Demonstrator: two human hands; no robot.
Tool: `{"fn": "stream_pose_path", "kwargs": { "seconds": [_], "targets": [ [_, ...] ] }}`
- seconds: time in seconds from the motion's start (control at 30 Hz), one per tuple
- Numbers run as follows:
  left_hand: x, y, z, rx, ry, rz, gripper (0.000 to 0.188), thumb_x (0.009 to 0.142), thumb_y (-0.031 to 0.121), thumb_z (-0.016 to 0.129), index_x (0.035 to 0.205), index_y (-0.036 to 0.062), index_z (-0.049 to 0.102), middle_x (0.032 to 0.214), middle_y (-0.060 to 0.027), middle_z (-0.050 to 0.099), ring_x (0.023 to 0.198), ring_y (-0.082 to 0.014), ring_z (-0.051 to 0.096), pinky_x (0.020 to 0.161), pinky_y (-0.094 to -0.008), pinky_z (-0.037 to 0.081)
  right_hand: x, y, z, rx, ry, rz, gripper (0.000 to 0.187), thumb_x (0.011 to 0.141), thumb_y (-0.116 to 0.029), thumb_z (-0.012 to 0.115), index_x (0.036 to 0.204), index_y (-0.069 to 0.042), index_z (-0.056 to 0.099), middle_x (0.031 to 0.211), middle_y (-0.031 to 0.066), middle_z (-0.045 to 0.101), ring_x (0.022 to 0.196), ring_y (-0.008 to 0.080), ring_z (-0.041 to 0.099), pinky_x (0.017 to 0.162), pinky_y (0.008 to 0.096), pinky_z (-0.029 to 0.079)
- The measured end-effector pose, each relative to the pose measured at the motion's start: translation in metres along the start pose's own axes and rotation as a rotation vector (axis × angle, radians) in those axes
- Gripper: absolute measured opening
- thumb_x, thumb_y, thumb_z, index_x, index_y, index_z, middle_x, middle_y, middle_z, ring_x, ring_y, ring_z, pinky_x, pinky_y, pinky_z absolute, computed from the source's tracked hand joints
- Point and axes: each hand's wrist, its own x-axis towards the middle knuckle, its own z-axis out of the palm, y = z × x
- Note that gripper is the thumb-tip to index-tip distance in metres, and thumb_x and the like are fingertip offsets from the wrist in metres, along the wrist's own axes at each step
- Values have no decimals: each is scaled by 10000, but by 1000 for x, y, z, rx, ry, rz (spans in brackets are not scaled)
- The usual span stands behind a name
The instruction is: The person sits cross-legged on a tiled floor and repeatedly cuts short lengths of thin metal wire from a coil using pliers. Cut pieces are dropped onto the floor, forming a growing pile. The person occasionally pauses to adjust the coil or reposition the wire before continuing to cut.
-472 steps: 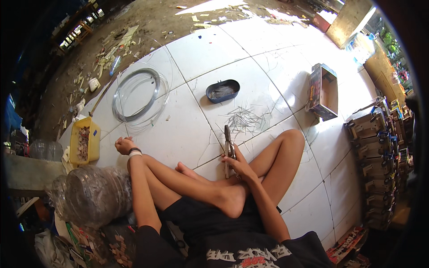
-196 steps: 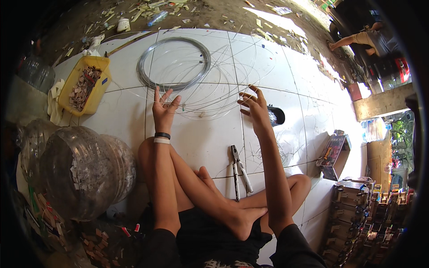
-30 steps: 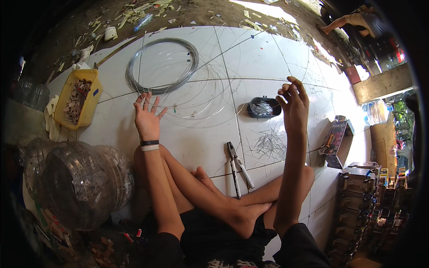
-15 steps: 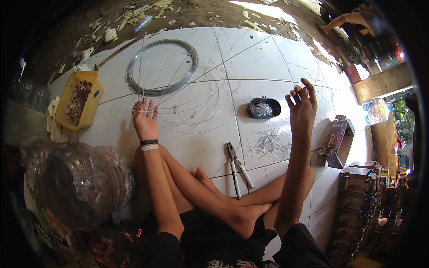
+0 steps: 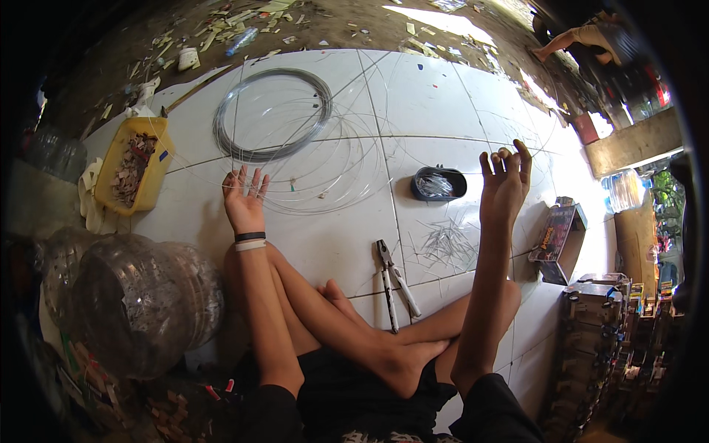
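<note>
My left hand is palm up at the near edge of a coil of silvery wire. Its thumb and forefinger pinch a thin strand of the wire, while its other fingers stand apart. Loose loops of the strand spread to the right of the coil. My right hand is raised on the right, its fingers apart and partly bent, with nothing visible in them. Left of that hand sits a small dark tub of short wire pieces. More cut wires lie scattered below the tub. White-handled pliers rest before my crossed legs.
A yellow basket with small brown pieces stands at the left, behind a large clear plastic bottle. An open printed box is on the right, near stacked wooden toy-like vehicles. Another person's leg shows at the far right.
My right hand has turned slightly, its fingers spreading a little. My left hand keeps nearly the same place, and the wire loops beside it have shifted. The view has moved slightly.
</note>
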Motion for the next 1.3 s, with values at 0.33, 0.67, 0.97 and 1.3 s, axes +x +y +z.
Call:
{"fn": "stream_pose_path", "kwargs": {
  "seconds": [0.33, 0.67, 0.97, 1.3],
  "targets": [
    [-2, 1, 3, -6, 0, -22, 167, 1066, 182, 485, 1224, 143, 524, 1464, -164, 486, 1292, -429, 530, 1032, -648, 532, -6, 8, 18, -208, -143, -113, 259, 1129, -169, 466, 1308, -39, 599, 911, 53, 645, 851, 121, 649, 915, 384, 594],
    [-16, 6, 22, 31, -4, -100, 291, 1078, 341, 476, 1323, 184, 494, 1606, -198, 316, 1448, -505, 340, 1039, -750, 471, -20, 14, 29, -603, -370, -142, 279, 1105, -131, 463, 1296, -26, 638, 914, 53, 688, 898, 135, 676, 881, 330, 568],
    [-21, 8, 27, 119, -20, -171, 579, 1048, 644, 386, 1509, 294, 387, 1656, -197, 206, 1491, -522, 239, 1047, -751, 427, -32, 22, 36, -656, -438, -103, 279, 1054, -10, 498, 1295, -21, 637, 887, 55, 691, 882, 126, 668, 850, 318, 544],
    [-17, 1, 22, 652, 222, -257, 687, 1015, 662, 434, 1521, 197, 440, 1292, -123, 710, 1023, -198, 725, 753, -307, 493, -33, 24, 39, -652, -450, -95, 275, 1097, -147, 531, 1322, -19, 624, 896, 52, 695, 872, 125, 675, 824, 308, 555]
  ]
}}
